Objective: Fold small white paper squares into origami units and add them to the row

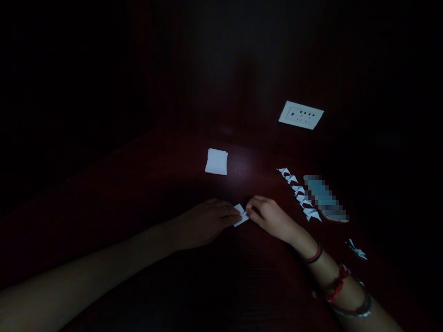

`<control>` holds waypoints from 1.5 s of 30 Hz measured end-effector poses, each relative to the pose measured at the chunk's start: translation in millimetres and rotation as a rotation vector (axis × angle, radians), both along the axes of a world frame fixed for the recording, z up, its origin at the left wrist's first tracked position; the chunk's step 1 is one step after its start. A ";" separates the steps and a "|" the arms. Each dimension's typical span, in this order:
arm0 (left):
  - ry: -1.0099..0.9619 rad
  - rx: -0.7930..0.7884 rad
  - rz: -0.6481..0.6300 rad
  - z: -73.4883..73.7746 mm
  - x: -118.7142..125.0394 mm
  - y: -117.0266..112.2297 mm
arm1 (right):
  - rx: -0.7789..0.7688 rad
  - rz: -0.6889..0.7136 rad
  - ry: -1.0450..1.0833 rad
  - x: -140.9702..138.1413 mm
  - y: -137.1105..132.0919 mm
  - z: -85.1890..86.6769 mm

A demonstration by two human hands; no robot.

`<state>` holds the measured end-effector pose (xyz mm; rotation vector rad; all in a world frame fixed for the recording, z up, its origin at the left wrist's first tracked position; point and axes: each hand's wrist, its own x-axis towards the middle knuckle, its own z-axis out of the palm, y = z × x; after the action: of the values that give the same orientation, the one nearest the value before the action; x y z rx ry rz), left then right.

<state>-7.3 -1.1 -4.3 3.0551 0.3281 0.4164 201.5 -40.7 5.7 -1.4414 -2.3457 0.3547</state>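
1. Bracelets (pixel 337 286) ring my right wrist. A folded scrap (pixel 357 250) lies on the table (pixel 138 193) just right of that wrist.
2. My left hand (pixel 204 222) lies fairly flat, fingertips on the left edge of the paper (pixel 241 215). I cannot tell whether they pinch it.
3. My right hand (pixel 270 216) curls in, its fingertips grasping the paper's right edge. The paper sits on the table between both hands.
4. Right of my right hand runs a row of folded pieces (pixel 299 193), with a phone (pixel 325 198) just beyond them.
5. Beyond my left hand lies a stack (pixel 216 161) of white sheets.
6. Farthest, beyond my right hand, is a socket (pixel 300 114).
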 end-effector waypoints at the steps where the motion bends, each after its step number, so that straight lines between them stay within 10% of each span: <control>1: 0.001 -0.002 0.001 -0.5 -0.3 0.6 | 0.002 -0.008 0.003 -0.4 0.2 -0.5; 45: -0.059 -0.046 0.033 -9.9 9.0 9.2 | -0.022 -0.235 0.013 -8.8 6.4 -4.8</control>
<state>1.7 8.1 -14.2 2.9893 0.3811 0.4922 192.7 -34.3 0.9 -1.6978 -2.1376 0.3248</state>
